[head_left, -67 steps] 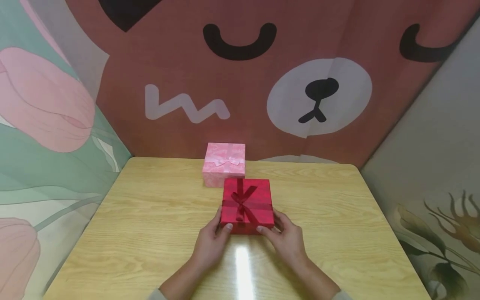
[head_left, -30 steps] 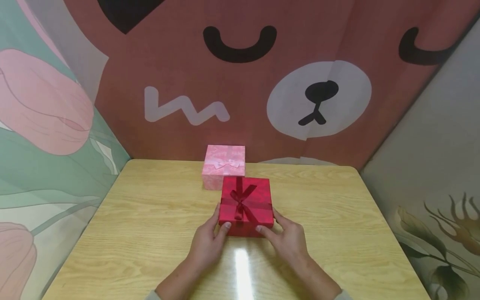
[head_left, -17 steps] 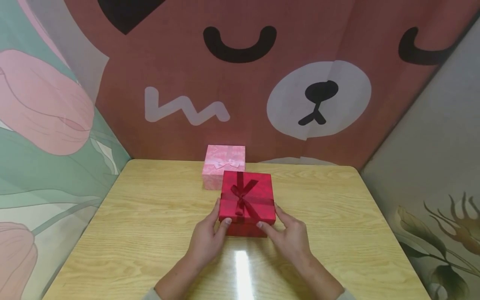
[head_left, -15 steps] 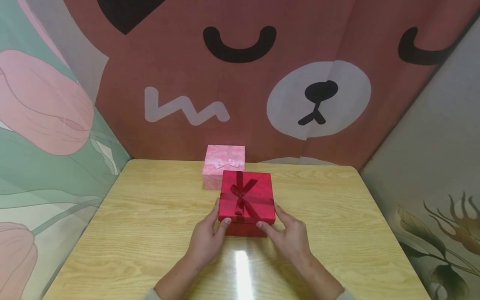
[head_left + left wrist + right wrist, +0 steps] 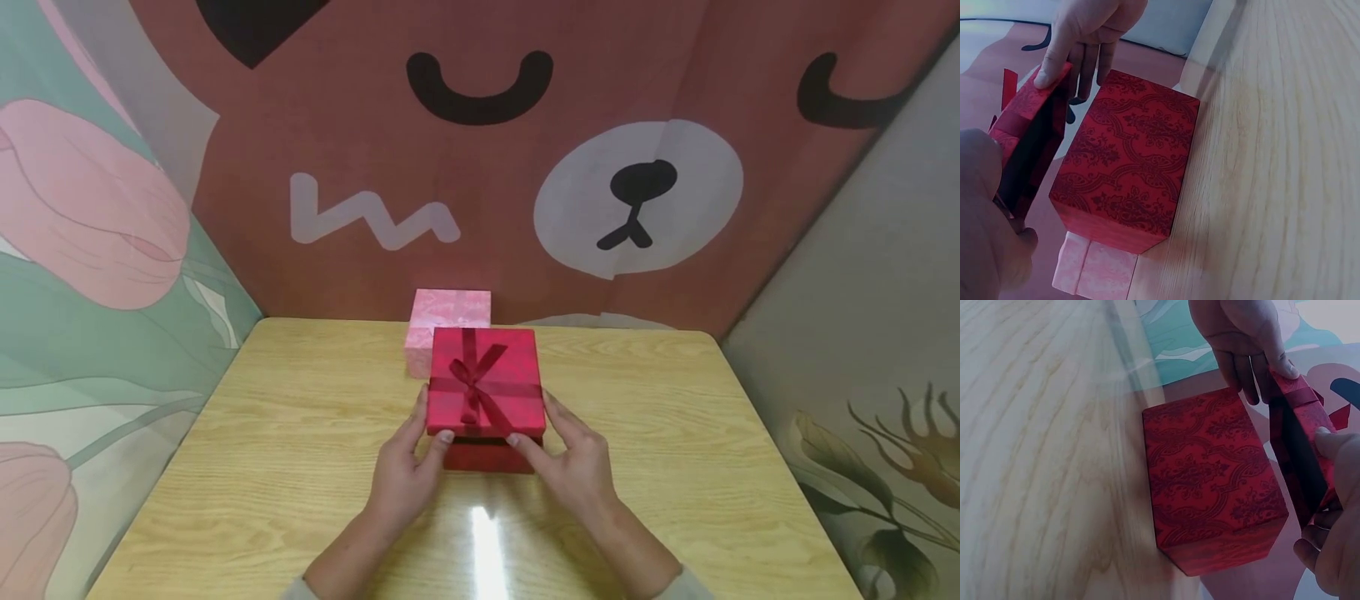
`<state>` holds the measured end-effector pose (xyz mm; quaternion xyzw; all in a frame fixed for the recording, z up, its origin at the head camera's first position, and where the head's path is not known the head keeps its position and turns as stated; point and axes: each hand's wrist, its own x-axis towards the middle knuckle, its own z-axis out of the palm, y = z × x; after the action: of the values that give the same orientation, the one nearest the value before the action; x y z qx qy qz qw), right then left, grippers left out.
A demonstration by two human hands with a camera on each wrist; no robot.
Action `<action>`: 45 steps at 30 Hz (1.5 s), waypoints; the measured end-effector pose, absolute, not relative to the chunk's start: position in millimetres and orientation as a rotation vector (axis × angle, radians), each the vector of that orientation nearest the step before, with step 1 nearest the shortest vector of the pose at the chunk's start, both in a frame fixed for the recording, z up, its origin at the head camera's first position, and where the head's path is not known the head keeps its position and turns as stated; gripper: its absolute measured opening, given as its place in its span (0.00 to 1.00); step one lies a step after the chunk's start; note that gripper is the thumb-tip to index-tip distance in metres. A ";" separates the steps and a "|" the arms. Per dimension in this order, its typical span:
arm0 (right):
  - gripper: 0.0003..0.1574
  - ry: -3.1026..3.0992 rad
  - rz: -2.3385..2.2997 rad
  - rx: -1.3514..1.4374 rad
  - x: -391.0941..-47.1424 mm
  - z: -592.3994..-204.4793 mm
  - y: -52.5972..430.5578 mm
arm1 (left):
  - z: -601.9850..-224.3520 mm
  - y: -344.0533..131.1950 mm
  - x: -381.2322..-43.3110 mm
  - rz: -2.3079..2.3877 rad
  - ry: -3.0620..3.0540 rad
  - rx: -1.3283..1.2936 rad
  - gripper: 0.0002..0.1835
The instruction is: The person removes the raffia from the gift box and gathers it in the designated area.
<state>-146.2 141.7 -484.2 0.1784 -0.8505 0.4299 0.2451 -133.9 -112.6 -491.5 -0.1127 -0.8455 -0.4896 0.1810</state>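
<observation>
Raised since earlier above the table (image 5: 675, 433) and box (image 5: 489, 457), the lid (image 5: 512, 365) is pinched by left hand (image 5: 401, 473) and right hand (image 5: 579, 468), thumbs in front, fingers beside, apparently mid-unlidding, the next move calling for even, level carrying clear.

The square lid of red patterned card with a dark red ribbon bow (image 5: 491, 371) now stands clear above the matching red box base (image 5: 489, 458); 2.2 seconds ago it sat down on it. A dark gap shows between the two, and more of the base's front is exposed than at first. The person's left hand (image 5: 405, 473) and right hand (image 5: 583, 477), gripping the lid, are higher than before, and with it have shifted slightly to the left. The raised lid hides more of the pale pink square card box (image 5: 450, 307) behind. The white streak of reflected light (image 5: 489, 558) now tapers at its upper end.
</observation>
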 end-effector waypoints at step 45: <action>0.52 -2.272 1.242 0.781 -157.2 -464.6 79.5 | -470.1 -187.1 -136.1 -1.656 -1.957 -0.381 0.35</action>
<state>-157.2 79.5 -464.6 0.2820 -0.8201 0.4482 0.2169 -136.1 -187.1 -470.1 -0.1415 -0.7267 -0.6149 0.2717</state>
